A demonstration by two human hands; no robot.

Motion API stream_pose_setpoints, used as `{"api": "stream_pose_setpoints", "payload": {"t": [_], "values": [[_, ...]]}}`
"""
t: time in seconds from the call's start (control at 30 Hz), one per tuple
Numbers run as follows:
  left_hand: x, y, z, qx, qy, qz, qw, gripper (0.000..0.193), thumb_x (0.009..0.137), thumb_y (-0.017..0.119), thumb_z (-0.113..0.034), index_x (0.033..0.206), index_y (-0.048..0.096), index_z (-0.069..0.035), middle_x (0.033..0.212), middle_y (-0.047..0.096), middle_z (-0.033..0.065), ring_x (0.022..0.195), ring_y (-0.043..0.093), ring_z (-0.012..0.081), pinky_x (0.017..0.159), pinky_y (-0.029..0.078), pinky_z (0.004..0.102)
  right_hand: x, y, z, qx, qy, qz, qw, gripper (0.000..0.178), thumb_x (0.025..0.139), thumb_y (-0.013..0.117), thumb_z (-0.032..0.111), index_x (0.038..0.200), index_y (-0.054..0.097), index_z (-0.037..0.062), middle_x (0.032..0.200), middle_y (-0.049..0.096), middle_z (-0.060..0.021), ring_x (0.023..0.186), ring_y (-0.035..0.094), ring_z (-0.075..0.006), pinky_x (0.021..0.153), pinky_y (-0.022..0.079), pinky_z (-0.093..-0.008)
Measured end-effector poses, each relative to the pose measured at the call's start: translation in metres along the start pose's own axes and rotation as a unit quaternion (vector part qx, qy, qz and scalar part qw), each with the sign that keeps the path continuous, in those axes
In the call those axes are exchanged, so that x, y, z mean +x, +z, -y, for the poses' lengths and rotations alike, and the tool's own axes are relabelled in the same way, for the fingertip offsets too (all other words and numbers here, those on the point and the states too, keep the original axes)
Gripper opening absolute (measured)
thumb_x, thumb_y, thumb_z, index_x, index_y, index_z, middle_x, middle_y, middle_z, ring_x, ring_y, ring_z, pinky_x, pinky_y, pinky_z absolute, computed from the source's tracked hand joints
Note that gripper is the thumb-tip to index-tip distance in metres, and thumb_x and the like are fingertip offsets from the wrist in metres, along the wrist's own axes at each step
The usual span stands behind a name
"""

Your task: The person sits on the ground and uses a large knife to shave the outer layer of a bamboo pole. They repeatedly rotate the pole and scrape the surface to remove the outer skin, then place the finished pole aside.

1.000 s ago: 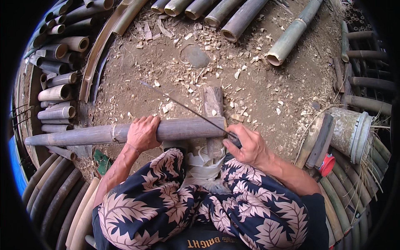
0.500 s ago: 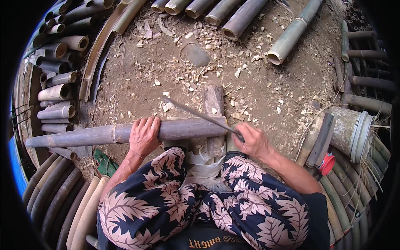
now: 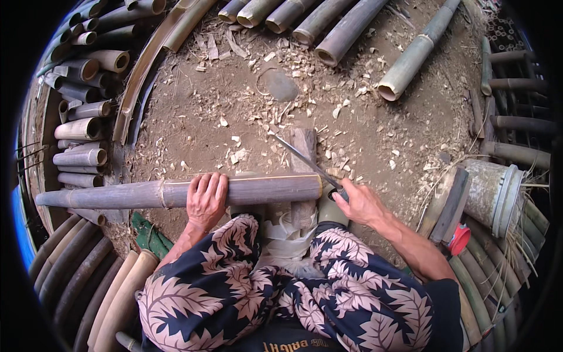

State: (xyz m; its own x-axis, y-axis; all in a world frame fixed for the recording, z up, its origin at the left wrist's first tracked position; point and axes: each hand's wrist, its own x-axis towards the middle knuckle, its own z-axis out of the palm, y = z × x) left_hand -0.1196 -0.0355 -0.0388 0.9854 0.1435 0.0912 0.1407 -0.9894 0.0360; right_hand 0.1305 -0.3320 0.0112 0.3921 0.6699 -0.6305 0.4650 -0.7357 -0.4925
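Observation:
A long grey-purple bamboo pole point(image 3: 264, 190) lies crosswise in front of my knees, its cut end at the right. Its right part rests over a short wooden block point(image 3: 302, 149) on the ground. My left hand point(image 3: 207, 199) is wrapped over the pole near its middle, fingers on the far side. In my right hand point(image 3: 359, 202) is the handle of a long-bladed knife point(image 3: 300, 156), just beyond the pole's cut end. The blade slants away to the left, over the pole's far edge and the block; whether it touches the bamboo I cannot tell. A pale line runs along the pole's upper edge.
Bamboo tubes point(image 3: 79, 129) are stacked at the left, and several more point(image 3: 352, 29) lie at the far side. A dirty white bucket point(image 3: 489, 190) lies on its side at the right, near a red round object point(image 3: 460, 239). Pale chips litter the dirt ground point(image 3: 205, 129).
The knife's blade has swung, its tip moving right and now pointing more away from me. A pale line now shows along the pole's far edge. My left hand keeps its place on the pole.

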Motion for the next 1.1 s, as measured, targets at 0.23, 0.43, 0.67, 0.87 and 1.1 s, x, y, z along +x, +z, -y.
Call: {"api": "stream_pose_setpoints", "payload": {"t": [0.23,0.43,0.67,0.87,1.1], "values": [[-0.003,0.006,-0.002,-0.006,-0.006,-0.006,1.0,0.049,0.075,0.065,-0.012,0.123,0.056,-0.004,0.117,0.062,0.0111,0.112,0.058,0.0278,0.101,0.041,0.0453,-0.002,0.022,0.001,-0.016,-0.134,-0.125,0.983,0.027,0.093,0.064,0.023,0.099,0.053,0.0002,0.076,0.065,-0.0212,0.064,0.068,-0.0367,0.056,0.054,-0.0421],[0.021,-0.035,-0.005,-0.06,-0.044,0.172,0.982,0.06,0.071,0.073,-0.025,0.125,0.055,-0.008,0.114,0.058,0.009,0.111,0.056,0.0269,0.1,0.04,0.0441,-0.009,-0.009,0.024,0.065,-0.116,-0.113,0.985,0.026,0.093,0.064,0.025,0.104,0.055,0.0032,0.081,0.066,-0.0214,0.07,0.068,-0.0391,0.06,0.054,-0.0457],[0.048,-0.034,0.024,-0.141,-0.04,0.328,0.933,0.072,0.051,0.086,-0.041,0.112,0.062,-0.01,0.107,0.055,0.0115,0.109,0.055,0.031,0.091,0.047,0.0441,0.0,0.012,0.006,0.043,-0.199,-0.173,0.964,0.028,0.092,0.064,0.024,0.103,0.055,0.0002,0.082,0.066,-0.0199,0.068,0.068,-0.0376,0.058,0.055,-0.0458],[0.043,-0.032,0.017,-0.138,-0.059,0.317,0.936,0.072,0.052,0.087,-0.039,0.111,0.058,-0.009,0.107,0.058,0.0109,0.104,0.058,0.0307,0.087,0.051,0.0438,-0.008,-0.008,0.04,0.048,-0.177,-0.157,0.97,0.028,0.092,0.064,0.023,0.106,0.055,-0.0006,0.088,0.066,-0.0233,0.07,0.069,-0.038,0.058,0.055,-0.0452],[0.037,-0.021,0.013,-0.134,-0.042,0.254,0.957,0.074,0.052,0.087,-0.036,0.114,0.056,-0.01,0.1,0.062,0.0078,0.097,0.063,0.0287,0.084,0.049,0.0411,0.009,0.002,-0.003,-0.025,-0.077,-0.064,0.995,0.027,0.092,0.065,0.023,0.104,0.055,0.0012,0.08,0.066,-0.0209,0.064,0.067,-0.0361,0.057,0.055,-0.0431]]}}
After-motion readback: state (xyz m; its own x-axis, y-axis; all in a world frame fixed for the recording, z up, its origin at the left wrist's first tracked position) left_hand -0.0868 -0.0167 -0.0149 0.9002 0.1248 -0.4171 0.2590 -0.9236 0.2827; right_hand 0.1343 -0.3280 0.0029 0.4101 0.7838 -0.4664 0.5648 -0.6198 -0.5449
